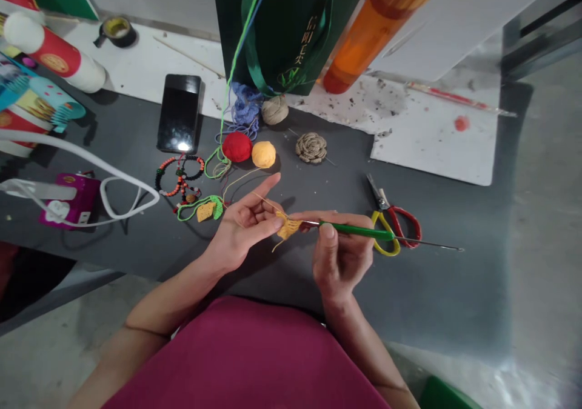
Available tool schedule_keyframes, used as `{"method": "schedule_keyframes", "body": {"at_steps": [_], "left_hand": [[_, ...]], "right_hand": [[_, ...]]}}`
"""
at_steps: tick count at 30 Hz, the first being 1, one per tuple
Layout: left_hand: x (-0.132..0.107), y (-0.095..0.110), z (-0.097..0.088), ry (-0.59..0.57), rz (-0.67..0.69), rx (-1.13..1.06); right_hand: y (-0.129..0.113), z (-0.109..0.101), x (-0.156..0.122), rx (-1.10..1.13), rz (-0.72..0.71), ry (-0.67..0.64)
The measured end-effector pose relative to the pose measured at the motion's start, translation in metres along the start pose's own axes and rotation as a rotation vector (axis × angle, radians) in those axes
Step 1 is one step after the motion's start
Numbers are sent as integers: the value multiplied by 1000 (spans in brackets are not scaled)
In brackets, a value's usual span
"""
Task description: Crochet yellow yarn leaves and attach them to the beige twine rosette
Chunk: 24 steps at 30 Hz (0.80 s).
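Near the middle of the table, my left hand [248,224] pinches a small yellow crochet piece [288,226], its index finger stretched out with yarn running by it. A green-handled crochet hook [357,230] lies in the grip of my right hand [343,254], its tip at the yellow piece. The yarn leads back to a yellow yarn ball [264,154], which sits beside a red yarn ball [237,147]. Left of my left hand lie a green crocheted piece [217,208] and a flat yellow one [206,212]. Scissors [393,221] with red and yellow handles rest behind my right hand.
A grey-brown crocheted flower [311,148] and blue yarn [245,106] lie further back. Beyond them stand a dark green bag [291,33] and an orange tube [364,33]. A phone [180,112], beaded bracelets [179,179] and a white cable [91,148] are to the left.
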<state>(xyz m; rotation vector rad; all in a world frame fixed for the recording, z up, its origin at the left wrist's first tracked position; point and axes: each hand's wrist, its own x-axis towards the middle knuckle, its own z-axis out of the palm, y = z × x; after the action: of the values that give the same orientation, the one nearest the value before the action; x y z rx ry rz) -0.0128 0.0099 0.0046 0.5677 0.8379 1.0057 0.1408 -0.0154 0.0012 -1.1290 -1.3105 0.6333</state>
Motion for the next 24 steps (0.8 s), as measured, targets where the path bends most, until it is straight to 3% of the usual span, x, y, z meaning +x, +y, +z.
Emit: {"method": "schedule_keyframes", "body": {"at_steps": [13, 24], "left_hand": [[2, -1, -1, 74, 16, 63], [1, -2, -1, 42, 27, 7]], "right_hand": [[8, 4, -2, 47, -198, -36], [0, 4, 1, 58, -47, -20]]}}
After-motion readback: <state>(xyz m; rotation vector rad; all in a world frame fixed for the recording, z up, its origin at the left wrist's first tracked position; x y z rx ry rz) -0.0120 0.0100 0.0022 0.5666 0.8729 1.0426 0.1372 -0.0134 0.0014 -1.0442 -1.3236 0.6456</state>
